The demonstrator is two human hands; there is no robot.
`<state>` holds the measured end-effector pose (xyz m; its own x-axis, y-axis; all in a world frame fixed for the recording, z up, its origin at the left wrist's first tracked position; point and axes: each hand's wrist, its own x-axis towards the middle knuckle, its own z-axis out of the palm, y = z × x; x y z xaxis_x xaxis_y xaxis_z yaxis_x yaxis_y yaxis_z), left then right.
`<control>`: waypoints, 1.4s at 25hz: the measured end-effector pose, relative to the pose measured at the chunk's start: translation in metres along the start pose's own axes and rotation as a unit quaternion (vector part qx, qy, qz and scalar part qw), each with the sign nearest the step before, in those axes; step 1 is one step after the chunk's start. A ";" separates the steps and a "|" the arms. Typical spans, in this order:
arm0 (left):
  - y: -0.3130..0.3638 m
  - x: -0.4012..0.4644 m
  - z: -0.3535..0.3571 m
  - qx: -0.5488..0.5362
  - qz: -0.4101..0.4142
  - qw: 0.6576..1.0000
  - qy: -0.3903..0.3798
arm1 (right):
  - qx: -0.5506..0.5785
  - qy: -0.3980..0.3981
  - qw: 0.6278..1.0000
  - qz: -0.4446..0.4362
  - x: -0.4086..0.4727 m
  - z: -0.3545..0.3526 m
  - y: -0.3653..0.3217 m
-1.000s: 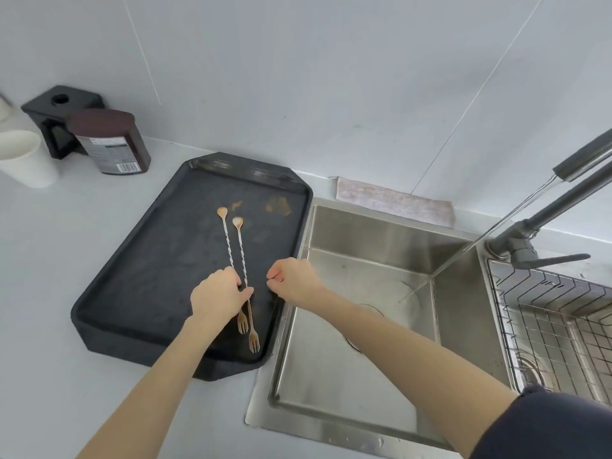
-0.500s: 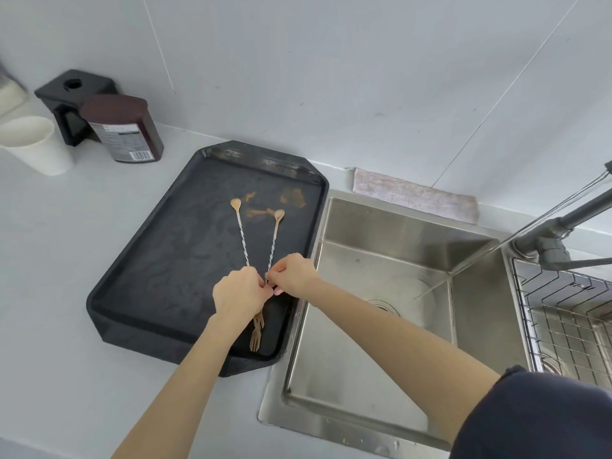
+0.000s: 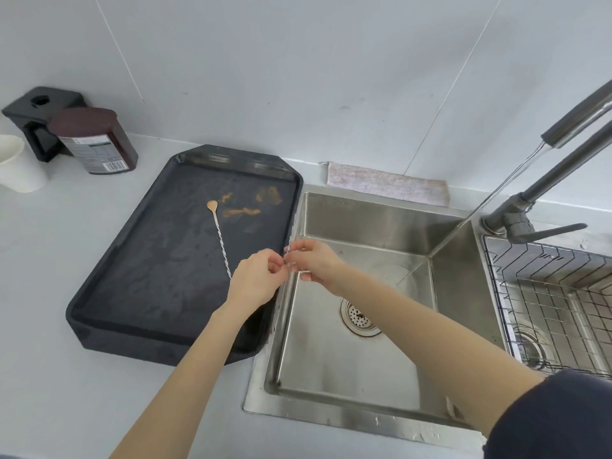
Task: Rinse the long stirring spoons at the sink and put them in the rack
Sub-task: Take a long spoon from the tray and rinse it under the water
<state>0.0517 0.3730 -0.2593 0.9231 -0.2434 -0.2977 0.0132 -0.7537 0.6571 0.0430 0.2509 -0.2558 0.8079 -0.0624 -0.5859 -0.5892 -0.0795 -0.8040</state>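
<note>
The right hand pinches the twisted stem of one stirring spoon between fingertips at the sink's left rim, only a short stretch of stem showing. The left hand curls closed over the near end of the second spoon, which lies on the black tray, bowl pointing far. Judging by the thin stream from the faucet at right, a firm mid-stem pinch should keep each slim spoon from slipping on its way there, then to the wire rack.
</note>
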 end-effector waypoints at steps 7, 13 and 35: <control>0.049 -0.015 0.046 -0.092 0.068 0.991 -0.074 | 0.084 0.056 0.994 -0.038 -0.038 -0.070 0.023; 0.079 -0.018 0.086 -0.091 0.117 0.983 -0.104 | 0.131 0.131 0.980 -0.072 -0.061 -0.125 0.037; 0.124 -0.021 0.150 -0.176 0.072 0.971 -0.147 | 0.246 0.176 0.944 -0.133 -0.068 -0.240 0.013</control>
<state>-0.0233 0.1929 -0.2757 0.7757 -0.5337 -0.3369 0.0707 -0.4569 0.8867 -0.0207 0.0158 -0.2022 0.8252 -0.4382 -0.3563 -0.2223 0.3280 -0.9182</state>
